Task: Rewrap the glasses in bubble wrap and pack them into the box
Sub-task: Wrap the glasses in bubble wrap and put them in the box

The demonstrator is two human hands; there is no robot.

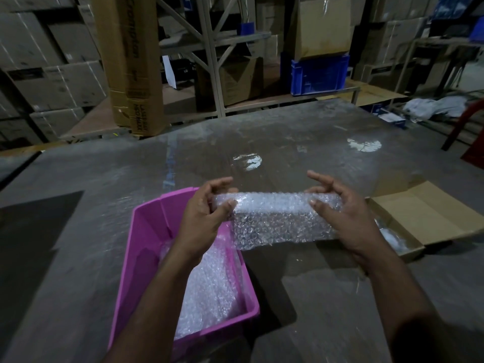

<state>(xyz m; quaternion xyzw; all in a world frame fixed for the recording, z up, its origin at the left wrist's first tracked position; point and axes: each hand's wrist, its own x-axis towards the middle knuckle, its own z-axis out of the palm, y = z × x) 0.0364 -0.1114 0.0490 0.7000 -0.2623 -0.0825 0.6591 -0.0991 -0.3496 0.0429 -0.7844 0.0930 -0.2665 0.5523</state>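
- While rolling, head view: my left hand [207, 205] and right hand [337, 208] each pinch an end of the bubble wrap roll [277, 205] above the counter [288, 142]; any glass inside is hidden.
- Next, judged: finish the roll, then carry it right into the box [424, 213]; the pink bin [146, 231] holds spare wrap.
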